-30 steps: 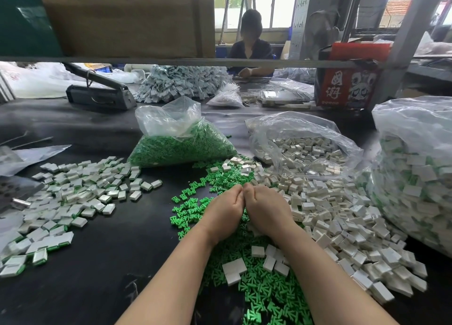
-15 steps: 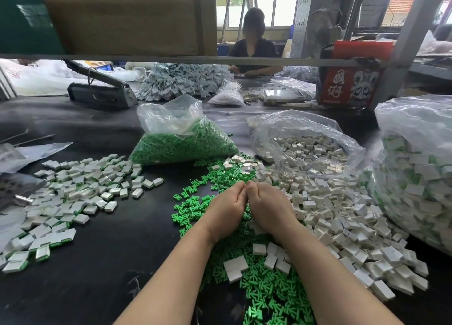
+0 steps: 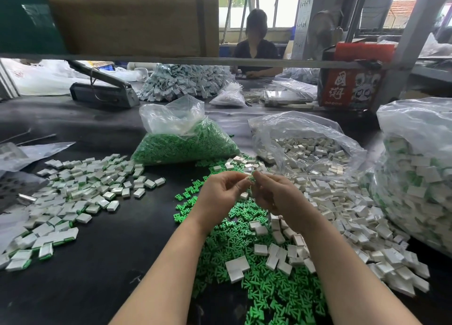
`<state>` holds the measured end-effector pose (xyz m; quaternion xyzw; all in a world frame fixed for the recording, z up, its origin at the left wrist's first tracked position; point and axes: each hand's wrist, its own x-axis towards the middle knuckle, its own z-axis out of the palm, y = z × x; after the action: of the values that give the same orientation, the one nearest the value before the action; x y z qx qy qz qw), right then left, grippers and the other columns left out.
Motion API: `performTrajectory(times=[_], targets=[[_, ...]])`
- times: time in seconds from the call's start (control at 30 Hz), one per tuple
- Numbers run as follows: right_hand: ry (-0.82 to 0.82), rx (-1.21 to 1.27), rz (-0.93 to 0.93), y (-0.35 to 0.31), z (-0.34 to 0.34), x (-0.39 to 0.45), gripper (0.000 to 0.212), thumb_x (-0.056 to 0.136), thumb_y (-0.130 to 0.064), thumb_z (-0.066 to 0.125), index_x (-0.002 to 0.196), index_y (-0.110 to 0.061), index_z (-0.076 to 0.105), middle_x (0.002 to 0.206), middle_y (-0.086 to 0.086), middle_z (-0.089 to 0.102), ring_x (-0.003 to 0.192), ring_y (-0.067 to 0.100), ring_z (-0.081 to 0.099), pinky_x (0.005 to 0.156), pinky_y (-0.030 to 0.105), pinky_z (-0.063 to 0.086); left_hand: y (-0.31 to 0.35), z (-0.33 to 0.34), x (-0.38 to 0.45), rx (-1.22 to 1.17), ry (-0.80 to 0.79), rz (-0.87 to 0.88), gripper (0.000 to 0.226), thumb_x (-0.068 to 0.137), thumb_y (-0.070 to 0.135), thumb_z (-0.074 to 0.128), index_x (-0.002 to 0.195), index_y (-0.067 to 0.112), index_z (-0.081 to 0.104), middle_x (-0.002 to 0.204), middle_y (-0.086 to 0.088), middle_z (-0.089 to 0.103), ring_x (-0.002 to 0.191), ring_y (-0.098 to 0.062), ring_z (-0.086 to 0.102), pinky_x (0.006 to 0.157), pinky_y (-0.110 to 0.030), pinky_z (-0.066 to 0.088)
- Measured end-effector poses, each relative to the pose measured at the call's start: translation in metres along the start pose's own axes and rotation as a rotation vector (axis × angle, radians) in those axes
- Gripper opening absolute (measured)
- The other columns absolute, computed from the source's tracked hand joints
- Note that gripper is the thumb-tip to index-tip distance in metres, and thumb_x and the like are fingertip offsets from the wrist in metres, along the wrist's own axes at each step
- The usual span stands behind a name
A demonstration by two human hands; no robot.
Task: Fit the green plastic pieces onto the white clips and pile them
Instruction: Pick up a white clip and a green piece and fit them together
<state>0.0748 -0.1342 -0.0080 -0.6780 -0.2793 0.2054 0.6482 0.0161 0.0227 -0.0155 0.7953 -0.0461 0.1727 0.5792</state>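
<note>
Head view, looking down at a black table [image 3: 97,275]. Nearest to us, loose green pieces [image 3: 269,297] lie in a heap, with a few white clips on top of it. Right of the green heap is a big spread of white clips [image 3: 342,214].

Above the green heap, both hands are lifted off the table and meet at the fingertips. The left hand [image 3: 220,197] and the right hand [image 3: 276,197] both pinch one small clip piece [image 3: 250,178] between them. It looks white with a bit of green, but it is too small to see well.

Left of the green heap, well apart, lies a pile of finished clips [image 3: 80,192], white with green edges.

Behind the green heap sits a clear bag of green pieces [image 3: 186,146]. Right of that bag is an open bag of white clips [image 3: 308,151]. Far right of the heap stands a big bag of finished clips [image 3: 420,183].

Farther back a person [image 3: 256,46] sits at the table.
</note>
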Motion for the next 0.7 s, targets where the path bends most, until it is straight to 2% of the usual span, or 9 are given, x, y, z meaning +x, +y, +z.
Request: performTrajectory(times=[0.07, 0.17, 0.3, 0.37, 0.5, 0.6, 0.7], targets=[[-0.032, 0.063, 0.025, 0.0, -0.001, -0.001, 0.041, 0.092, -0.048, 0.051, 0.067, -0.015, 0.053, 0.051, -0.003, 0.041, 0.042, 0.01, 0.031, 0.039, 0.02, 0.022, 0.001, -0.001, -0.001, -0.076, -0.005, -0.016, 0.009, 0.091, 0.021, 0.068, 0.094, 0.016, 0.074, 0.081, 0.004, 0.074, 0.075, -0.005, 0.064, 0.069, -0.022, 0.053], [-0.084, 0.164, 0.133, 0.001, -0.002, -0.001, 0.045, 0.085, -0.058, 0.052, 0.065, -0.018, 0.052, 0.051, -0.003, 0.043, 0.041, 0.01, 0.031, 0.038, 0.021, 0.015, 0.001, -0.003, -0.001, -0.115, 0.003, -0.029, 0.014, 0.082, 0.032, 0.071, 0.09, 0.021, 0.075, 0.086, 0.003, 0.069, 0.083, -0.009, 0.063, 0.078, -0.024, 0.053], [-0.181, 0.276, 0.234, 0.001, -0.002, -0.002, 0.052, 0.089, -0.064, 0.042, 0.073, -0.016, 0.054, 0.056, -0.001, 0.047, 0.041, 0.007, 0.035, 0.041, 0.024, 0.01, 0.004, 0.0, 0.0, -0.201, -0.006, -0.026, 0.015, 0.078, 0.037, 0.073, 0.085, 0.025, 0.078, 0.097, 0.015, 0.065, 0.102, -0.005, 0.064, 0.09, -0.019, 0.049], [-0.229, 0.336, 0.228, 0.001, 0.0, -0.001, 0.053, 0.091, -0.063, 0.039, 0.078, -0.015, 0.057, 0.059, 0.0, 0.05, 0.044, 0.007, 0.037, 0.043, 0.025, 0.011, 0.005, 0.002, 0.001, -0.243, -0.018, -0.023, 0.012, 0.079, 0.034, 0.072, 0.082, 0.025, 0.079, 0.101, 0.015, 0.066, 0.104, -0.007, 0.065, 0.089, -0.022, 0.051], [-0.241, 0.475, 0.19, 0.004, 0.005, 0.0, 0.047, 0.093, -0.058, 0.04, 0.082, -0.016, 0.059, 0.058, 0.002, 0.049, 0.046, 0.01, 0.035, 0.042, 0.024, 0.011, 0.008, 0.004, 0.001, -0.303, -0.036, -0.04, 0.022, 0.08, 0.027, 0.071, 0.094, 0.013, 0.078, 0.106, 0.011, 0.069, 0.107, -0.013, 0.066, 0.094, -0.029, 0.052], [-0.224, 0.55, 0.162, 0.007, 0.009, 0.001, 0.042, 0.09, -0.056, 0.048, 0.084, -0.019, 0.065, 0.056, -0.001, 0.046, 0.045, 0.008, 0.034, 0.041, 0.022, 0.011, 0.009, 0.003, 0.0, -0.293, -0.043, -0.037, 0.012, 0.086, 0.016, 0.069, 0.092, 0.013, 0.079, 0.105, 0.011, 0.07, 0.106, -0.008, 0.066, 0.091, -0.023, 0.051], [-0.204, 0.591, 0.17, 0.008, 0.011, 0.002, 0.039, 0.09, -0.054, 0.049, 0.094, -0.02, 0.067, 0.055, -0.003, 0.042, 0.044, 0.006, 0.032, 0.041, 0.02, 0.011, 0.011, 0.003, 0.0, -0.281, -0.038, -0.029, 0.013, 0.09, 0.006, 0.066, 0.092, 0.011, 0.078, 0.103, 0.01, 0.07, 0.102, -0.007, 0.066, 0.088, -0.02, 0.051]])
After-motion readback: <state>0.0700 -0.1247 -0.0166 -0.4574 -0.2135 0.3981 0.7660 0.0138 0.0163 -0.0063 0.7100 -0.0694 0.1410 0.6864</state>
